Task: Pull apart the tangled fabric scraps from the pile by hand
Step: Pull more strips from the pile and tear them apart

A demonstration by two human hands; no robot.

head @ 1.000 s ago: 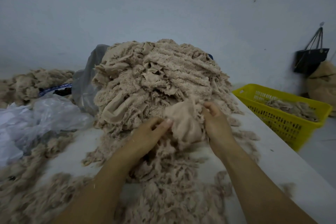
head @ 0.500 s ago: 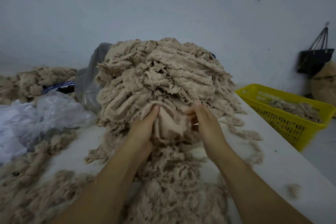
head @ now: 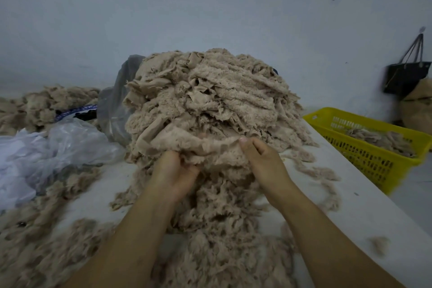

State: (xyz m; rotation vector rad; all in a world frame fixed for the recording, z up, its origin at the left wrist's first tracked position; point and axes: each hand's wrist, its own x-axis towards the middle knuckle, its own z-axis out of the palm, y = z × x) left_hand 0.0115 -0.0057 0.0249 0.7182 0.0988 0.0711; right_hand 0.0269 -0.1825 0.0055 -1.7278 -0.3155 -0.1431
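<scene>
Left grip (head: 174, 172) and right grip (head: 261, 159) were both clenched on one beige fabric scrap (head: 205, 146), stretched between them against the pile's (head: 210, 91) lower front, on the counter (head: 374, 217). Yellow basket (head: 364, 161) sat beside the counter's right edge.

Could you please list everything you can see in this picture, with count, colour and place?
fabric scrap pile: one, beige, table centre
held scrap: one, beige, at the pile's front, between both hands
loose scraps: many, beige, strewn over the table
plastic bags: several, clear-white, left
basket: one, yellow, right, scraps inside
handbag: one, black, hanging on the wall, right
table: one, white, under everything
hands: two, left hand and right hand, both gripping the held scrap
</scene>
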